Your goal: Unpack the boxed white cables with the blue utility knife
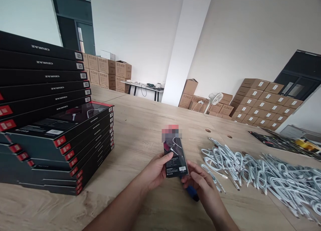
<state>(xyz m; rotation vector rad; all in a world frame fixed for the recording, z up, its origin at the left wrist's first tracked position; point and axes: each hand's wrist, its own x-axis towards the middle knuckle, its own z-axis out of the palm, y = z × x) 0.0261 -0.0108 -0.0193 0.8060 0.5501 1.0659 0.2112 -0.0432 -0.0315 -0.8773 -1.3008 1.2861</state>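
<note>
Head view: left hand pinches pack, right hand at its lower corner, grip unclear; probably light, stiff, crushable, best held by edges.

A wood-grain tabletop carries stacked black cable boxes at left and coiled white cables, loosely heaped, at right.
</note>
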